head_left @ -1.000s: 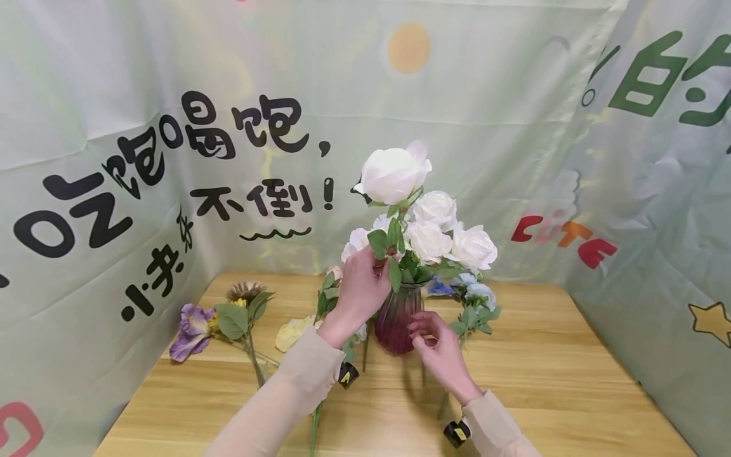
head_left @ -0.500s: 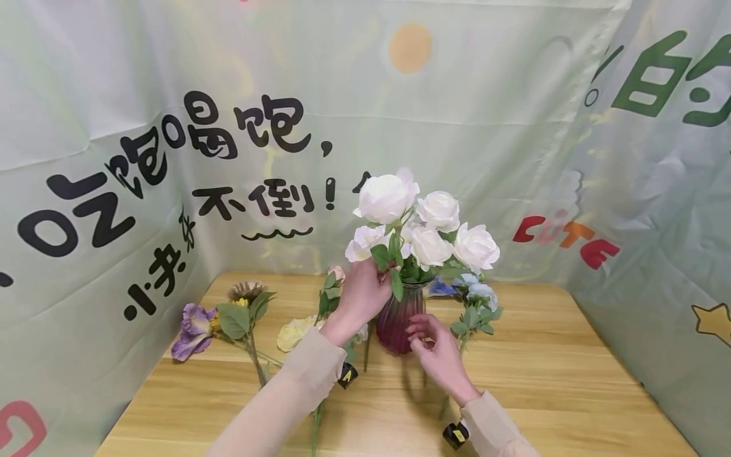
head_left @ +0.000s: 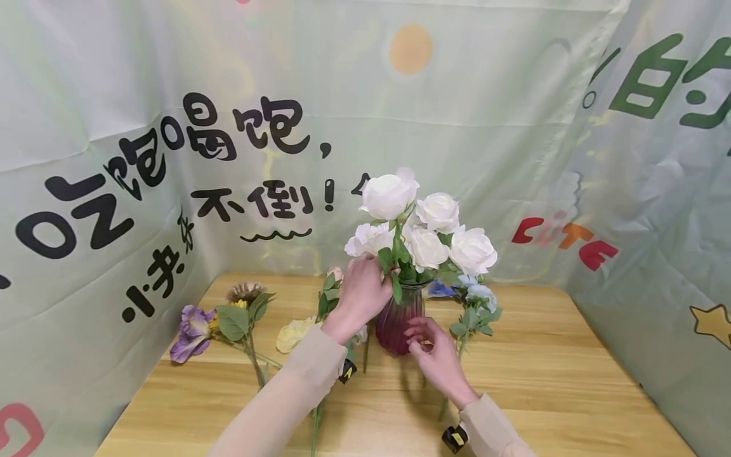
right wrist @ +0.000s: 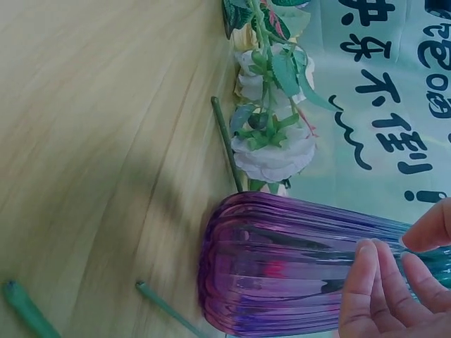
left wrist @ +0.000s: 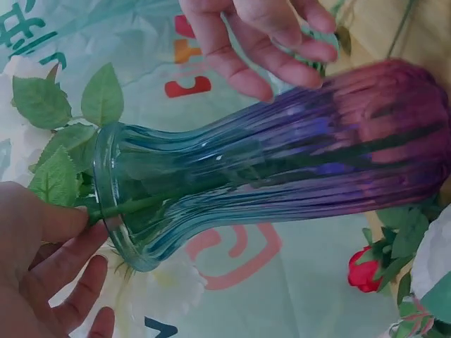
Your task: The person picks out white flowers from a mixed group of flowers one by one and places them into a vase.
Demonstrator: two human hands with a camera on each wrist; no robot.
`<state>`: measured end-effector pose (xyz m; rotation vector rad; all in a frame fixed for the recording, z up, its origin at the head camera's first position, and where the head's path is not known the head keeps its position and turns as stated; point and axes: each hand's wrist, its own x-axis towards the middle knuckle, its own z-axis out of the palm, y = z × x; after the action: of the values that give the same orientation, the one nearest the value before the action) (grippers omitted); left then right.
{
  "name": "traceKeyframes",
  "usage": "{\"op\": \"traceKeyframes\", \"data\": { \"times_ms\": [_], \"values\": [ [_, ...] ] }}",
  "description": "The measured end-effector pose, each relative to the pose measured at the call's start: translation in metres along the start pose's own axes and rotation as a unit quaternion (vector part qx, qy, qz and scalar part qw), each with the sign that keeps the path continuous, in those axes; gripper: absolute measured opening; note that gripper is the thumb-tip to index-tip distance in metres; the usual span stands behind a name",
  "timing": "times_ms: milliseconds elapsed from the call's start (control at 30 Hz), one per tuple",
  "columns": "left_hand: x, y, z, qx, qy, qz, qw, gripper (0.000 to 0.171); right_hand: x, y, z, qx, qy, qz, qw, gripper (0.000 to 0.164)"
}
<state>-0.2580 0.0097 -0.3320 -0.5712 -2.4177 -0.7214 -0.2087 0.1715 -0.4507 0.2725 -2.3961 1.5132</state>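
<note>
A ribbed glass vase [head_left: 400,327], teal at the neck and purple-pink below, stands upright on the table with several white flowers in its mouth. Right at its rim, my left hand [head_left: 361,289] pinches the green stem [left wrist: 127,208] of a tall white rose [head_left: 388,195]; in the left wrist view the stem runs down inside the glass. My right hand [head_left: 436,355] is beside the vase's lower front, fingers loosely bent and holding nothing. In the right wrist view its fingertips [right wrist: 366,250] overlap the glass.
Left on the wooden table [head_left: 542,381] lie a purple flower [head_left: 193,333], a brown sunflower-like bloom [head_left: 245,292] and a yellow flower [head_left: 294,333]. Blue flowers [head_left: 481,297] lie right of the vase. Printed cloth [head_left: 485,76] hangs behind and at the sides.
The tall white rose has dropped lower and a little left, its stem sinking further into the vase. My left hand has moved slightly down with it; the right hand has hardly moved.
</note>
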Motion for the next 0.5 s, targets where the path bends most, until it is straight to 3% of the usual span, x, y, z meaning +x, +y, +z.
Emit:
{"op": "traceKeyframes", "data": {
  "times_ms": [100,233,500],
  "values": [
    [0.0012,0.0007,0.0007,0.019,-0.007,0.019,0.9996,0.015,-0.0013,0.0013,-0.0009,-0.003,0.001,-0.003,1.0,0.037],
    [0.0028,0.001,0.0052,0.023,-0.019,0.02,0.9994,0.011,-0.001,0.0008,-0.0036,-0.001,0.008,-0.007,1.0,0.037],
    [-0.0034,-0.004,0.0038,-0.026,-0.055,-0.019,0.998,0.014,-0.0016,-0.0024,-0.0018,0.004,-0.003,0.005,1.0,0.035]
  ]
}}
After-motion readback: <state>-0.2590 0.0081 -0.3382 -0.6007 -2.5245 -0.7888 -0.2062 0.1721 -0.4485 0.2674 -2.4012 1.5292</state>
